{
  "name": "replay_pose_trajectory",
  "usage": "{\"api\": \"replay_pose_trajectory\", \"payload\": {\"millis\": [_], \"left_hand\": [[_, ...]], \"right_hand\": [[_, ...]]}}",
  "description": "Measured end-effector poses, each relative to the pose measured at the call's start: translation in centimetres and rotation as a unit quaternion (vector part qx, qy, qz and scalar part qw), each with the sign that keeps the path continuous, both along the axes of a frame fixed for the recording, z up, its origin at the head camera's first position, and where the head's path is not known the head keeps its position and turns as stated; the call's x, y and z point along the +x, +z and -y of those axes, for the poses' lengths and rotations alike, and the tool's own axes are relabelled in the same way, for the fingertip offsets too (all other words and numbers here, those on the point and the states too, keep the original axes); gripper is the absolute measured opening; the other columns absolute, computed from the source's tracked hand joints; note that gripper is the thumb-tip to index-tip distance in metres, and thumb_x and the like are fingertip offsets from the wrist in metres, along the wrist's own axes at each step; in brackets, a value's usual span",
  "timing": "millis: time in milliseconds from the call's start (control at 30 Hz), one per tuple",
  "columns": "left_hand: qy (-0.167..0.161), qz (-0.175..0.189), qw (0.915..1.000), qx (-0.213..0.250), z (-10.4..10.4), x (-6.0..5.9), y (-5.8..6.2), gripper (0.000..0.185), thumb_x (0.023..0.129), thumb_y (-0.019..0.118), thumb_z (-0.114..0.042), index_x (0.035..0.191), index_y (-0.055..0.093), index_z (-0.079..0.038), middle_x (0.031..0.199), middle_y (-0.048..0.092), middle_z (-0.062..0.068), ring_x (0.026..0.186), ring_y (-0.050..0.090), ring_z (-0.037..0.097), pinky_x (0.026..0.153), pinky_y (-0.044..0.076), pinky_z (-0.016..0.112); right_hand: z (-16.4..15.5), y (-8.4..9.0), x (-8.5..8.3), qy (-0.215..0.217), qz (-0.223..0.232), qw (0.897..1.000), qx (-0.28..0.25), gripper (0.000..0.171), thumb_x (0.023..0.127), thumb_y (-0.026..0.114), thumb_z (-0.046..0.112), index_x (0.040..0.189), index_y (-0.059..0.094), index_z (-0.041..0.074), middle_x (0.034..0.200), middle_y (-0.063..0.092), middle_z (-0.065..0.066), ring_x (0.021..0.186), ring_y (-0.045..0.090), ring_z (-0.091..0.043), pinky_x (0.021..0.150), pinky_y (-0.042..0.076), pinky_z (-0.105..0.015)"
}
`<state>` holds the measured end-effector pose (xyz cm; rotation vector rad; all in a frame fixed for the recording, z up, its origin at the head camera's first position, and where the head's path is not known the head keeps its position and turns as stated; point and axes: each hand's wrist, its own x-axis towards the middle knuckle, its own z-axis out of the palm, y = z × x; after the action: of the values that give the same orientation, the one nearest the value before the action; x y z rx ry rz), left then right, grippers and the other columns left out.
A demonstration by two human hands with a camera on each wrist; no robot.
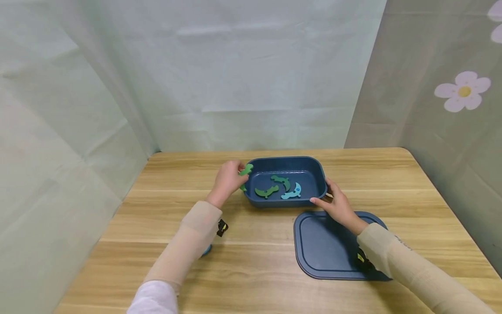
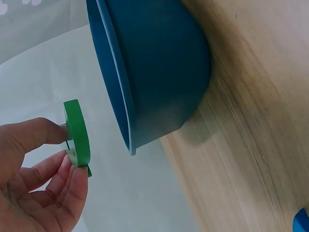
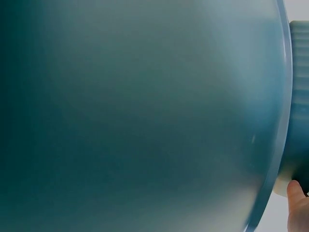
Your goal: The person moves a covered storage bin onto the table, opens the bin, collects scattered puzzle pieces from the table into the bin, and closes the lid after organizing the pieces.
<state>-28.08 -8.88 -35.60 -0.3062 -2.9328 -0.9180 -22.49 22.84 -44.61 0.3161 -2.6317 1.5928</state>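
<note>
My left hand pinches a bright green crocodile-shaped piece between thumb and fingertips, over the left end of a dark blue rectangular box. In the left wrist view the piece is beside the box's rim, apart from it. Inside the box lie a green crocodile-shaped piece, a darker green one and a light blue one. At the box's right front corner my right hand grips the wall, thumb in front and fingers around the side. One fingertip shows against the box in the right wrist view.
A flat dark blue lid lies on the wooden table, under my right forearm. Partly hidden by the left forearm is a small blue thing. Behind the table's far edge hangs a pale cloth.
</note>
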Motion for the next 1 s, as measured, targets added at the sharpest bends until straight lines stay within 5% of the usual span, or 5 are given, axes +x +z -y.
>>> {"api": "replay_pose_trajectory", "payload": {"millis": [1000], "left_hand": [[-0.007, 0.018, 0.9998, 0.0, -4.1, -1.3, -1.4, 0.029, 0.085, 0.068, -0.01, 0.111, 0.063, 0.002, 0.108, 0.066, 0.014, 0.098, 0.062, 0.026, 0.083, 0.052, 0.037]], "right_hand": [[-0.6, -0.3, 0.7, -0.01, 0.014, 1.0, -0.004, 0.086, 0.087, 0.069, 0.023, 0.149, 0.016, -0.004, 0.144, 0.033, -0.028, 0.128, 0.043, -0.041, 0.1, 0.041, -0.047]]}}
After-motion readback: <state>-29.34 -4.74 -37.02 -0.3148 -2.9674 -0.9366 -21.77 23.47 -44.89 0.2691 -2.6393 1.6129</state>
